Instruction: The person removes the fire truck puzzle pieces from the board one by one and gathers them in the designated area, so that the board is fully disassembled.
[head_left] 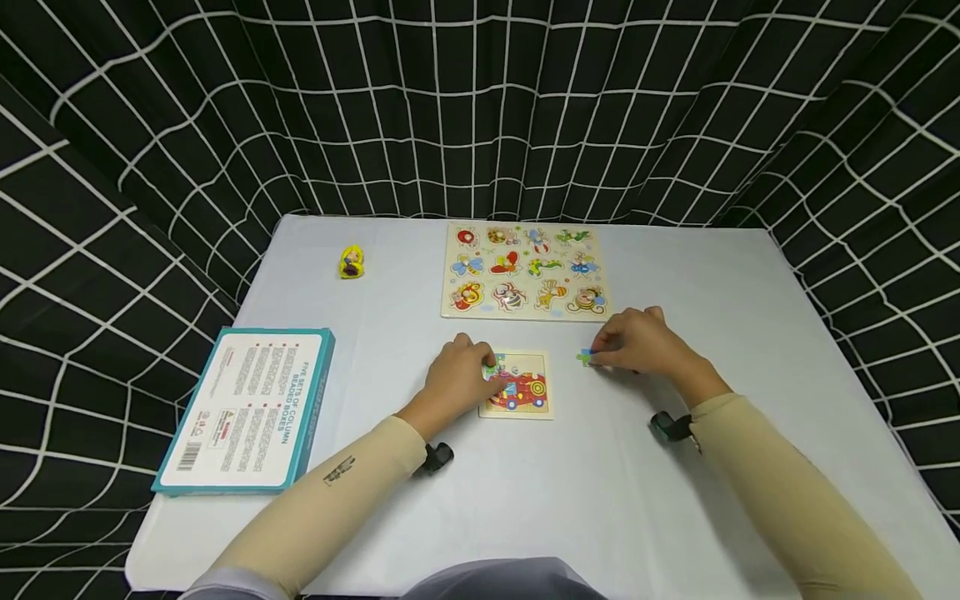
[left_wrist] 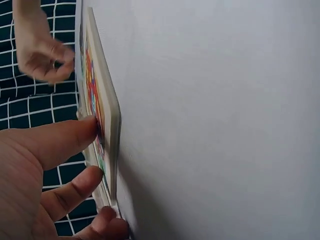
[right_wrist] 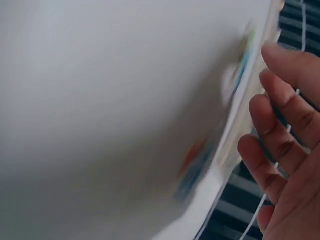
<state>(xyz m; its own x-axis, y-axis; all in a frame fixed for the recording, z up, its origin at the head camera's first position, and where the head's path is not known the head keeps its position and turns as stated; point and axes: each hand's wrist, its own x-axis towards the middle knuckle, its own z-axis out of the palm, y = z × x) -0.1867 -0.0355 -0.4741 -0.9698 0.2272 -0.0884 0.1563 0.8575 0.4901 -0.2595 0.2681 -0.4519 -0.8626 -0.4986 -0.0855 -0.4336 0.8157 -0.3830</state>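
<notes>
In the head view my left hand (head_left: 461, 379) lies over the left side of a small square jigsaw puzzle (head_left: 532, 390) with a red car picture. In the left wrist view its thumb and a fingertip touch the puzzle's face (left_wrist: 93, 95), and other fingers reach past the tray's edge. My right hand (head_left: 637, 343) hovers to the right, fingers loosely bent, close over a green and blue jigsaw piece (head_left: 585, 357). The blurred right wrist view has two pieces on the table, a green and blue one (right_wrist: 242, 67) and an orange and blue one (right_wrist: 192, 167), apart from the fingers.
Behind the jigsaw lies a larger wooden board (head_left: 525, 271) with insect pictures. A small yellow figure (head_left: 351, 262) stands at the back left. A teal and white box (head_left: 243, 408) lies at the left. Black cloth with a white grid (head_left: 480, 108) hangs around the table.
</notes>
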